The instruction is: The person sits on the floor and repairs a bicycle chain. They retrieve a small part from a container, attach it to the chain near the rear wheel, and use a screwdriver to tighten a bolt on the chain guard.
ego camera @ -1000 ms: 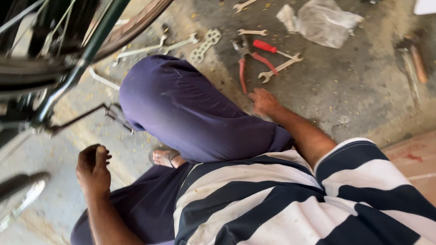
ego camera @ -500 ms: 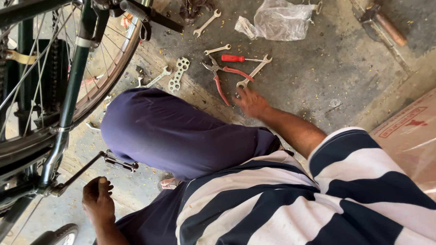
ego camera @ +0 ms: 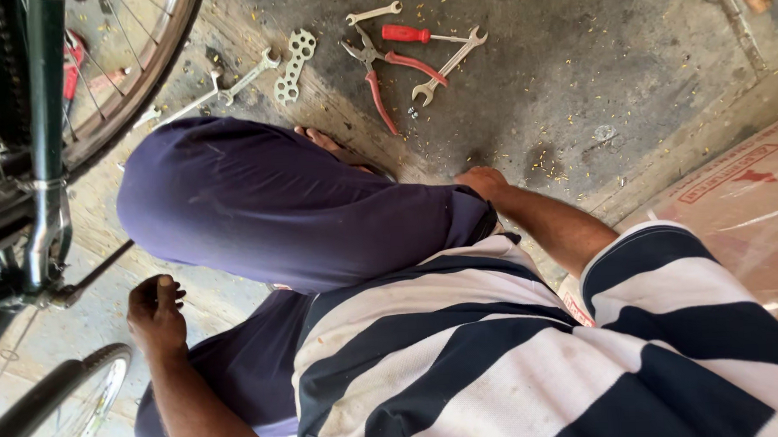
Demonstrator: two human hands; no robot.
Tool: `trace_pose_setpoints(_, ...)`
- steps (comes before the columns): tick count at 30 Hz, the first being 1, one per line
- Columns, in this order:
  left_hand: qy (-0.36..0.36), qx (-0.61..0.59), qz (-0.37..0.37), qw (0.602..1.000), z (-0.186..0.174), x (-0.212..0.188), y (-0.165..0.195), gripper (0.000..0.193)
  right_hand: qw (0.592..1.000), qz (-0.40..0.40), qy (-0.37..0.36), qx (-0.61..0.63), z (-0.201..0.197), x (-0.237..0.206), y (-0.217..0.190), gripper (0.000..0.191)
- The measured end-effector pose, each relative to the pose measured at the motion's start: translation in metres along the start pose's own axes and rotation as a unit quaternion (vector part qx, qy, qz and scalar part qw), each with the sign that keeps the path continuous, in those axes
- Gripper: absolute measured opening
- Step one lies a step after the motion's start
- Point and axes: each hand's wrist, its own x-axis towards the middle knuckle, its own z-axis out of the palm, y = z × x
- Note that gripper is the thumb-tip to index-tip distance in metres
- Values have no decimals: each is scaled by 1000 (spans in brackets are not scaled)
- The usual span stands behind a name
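At the far left stands the green bicycle frame [ego camera: 46, 129], and your left hand [ego camera: 155, 312] hovers just near of it, its fingers [ego camera: 169, 294] curled in loosely and pinching nothing. Farther right, your right hand [ego camera: 484, 182] rests on the concrete floor [ego camera: 645, 76], its fingers hidden behind your knee, so you cannot tell their state; the red-handled pliers [ego camera: 387, 74] and wrenches lie just beyond it.

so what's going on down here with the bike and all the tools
A person in a striped shirt crouches beside a bicycle. The left hand is loosely curled near the frame, seemingly holding nothing. The right hand rests on the concrete floor, just short of the red-handled pliers, spanner and red screwdriver. No tool is picked up.
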Motion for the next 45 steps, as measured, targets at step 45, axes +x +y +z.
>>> trace_pose_setpoints(45, 208, -699, -83, 679, -105, 152, -54, 71, 965, -49, 152, -209, -115, 9, -237, 40)
